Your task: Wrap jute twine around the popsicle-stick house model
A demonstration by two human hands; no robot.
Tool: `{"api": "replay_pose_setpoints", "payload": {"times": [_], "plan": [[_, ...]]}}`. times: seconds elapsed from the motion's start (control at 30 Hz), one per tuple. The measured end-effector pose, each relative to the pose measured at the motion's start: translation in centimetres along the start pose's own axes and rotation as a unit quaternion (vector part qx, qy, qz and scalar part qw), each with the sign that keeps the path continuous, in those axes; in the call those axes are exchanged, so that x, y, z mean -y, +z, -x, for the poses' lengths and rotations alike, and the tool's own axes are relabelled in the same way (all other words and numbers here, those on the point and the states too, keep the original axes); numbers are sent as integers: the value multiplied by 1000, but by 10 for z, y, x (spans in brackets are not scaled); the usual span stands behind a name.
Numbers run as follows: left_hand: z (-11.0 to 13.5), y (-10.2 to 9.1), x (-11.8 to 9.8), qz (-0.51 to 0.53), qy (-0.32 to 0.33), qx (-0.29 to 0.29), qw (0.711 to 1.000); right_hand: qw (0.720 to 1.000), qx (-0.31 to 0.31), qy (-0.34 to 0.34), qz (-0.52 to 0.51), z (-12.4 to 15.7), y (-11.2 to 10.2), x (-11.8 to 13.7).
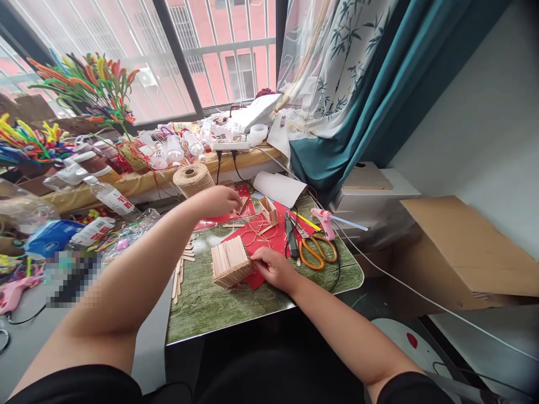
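Red print on the bottles (pixel 110 197) is unreadable.

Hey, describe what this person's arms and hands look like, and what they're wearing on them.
The left hand and right hand are bare: no gloves, rings or watch show. The forearms are uncovered too. A black left sleeve and black right sleeve cover only the upper arms.

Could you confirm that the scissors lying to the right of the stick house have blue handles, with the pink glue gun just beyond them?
Not quite: the head view shows the scissors have orange handles. They do lie right of the stick house, with the pink glue gun just beyond.
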State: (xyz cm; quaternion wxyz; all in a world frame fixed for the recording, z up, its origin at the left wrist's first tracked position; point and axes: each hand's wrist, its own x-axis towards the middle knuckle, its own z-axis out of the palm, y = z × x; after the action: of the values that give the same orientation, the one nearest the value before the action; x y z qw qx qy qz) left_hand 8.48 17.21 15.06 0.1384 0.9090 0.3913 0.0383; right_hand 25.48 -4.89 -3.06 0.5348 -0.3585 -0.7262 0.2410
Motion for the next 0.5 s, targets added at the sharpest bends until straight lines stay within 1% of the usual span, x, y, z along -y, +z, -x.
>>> {"api": "replay_pose_setpoints", "payload": {"times": [0.07, 0.1, 0.13, 0.17, 0.23, 0.27, 0.37, 0.43, 0.5], "plan": [[0, -18, 31, -28, -53, -90, 994, 1000, -2, 1, -4, -1, -1, 2], [2, -23, 47, -47, -76, -146, 985, 1000, -4, 0, -7, -1, -1, 2], [4, -26, 62, -87, -98, -219, 967, 1000, -6, -1, -9, -1, -1, 3], [7, -27, 76, -119, -119, -248, 954, 1000, -7, -2, -12, -1, -2, 3], [12, -25, 101, -137, -147, -231, 952, 1000, -3, -1, -18, -1, -2, 3], [14, -23, 111, -138, -150, -225, 953, 1000, 0, 1, -21, -1, -2, 3], [17, -25, 136, -127, -112, -196, 966, 1000, 1, 3, -25, -1, -2, 3], [20, -33, 148, -116, -82, -169, 975, 1000, -2, 4, -24, -1, -2, 2], [24, -42, 156, -100, -84, -160, 979, 1000, -2, 5, -22, -1, -2, 2]]}}
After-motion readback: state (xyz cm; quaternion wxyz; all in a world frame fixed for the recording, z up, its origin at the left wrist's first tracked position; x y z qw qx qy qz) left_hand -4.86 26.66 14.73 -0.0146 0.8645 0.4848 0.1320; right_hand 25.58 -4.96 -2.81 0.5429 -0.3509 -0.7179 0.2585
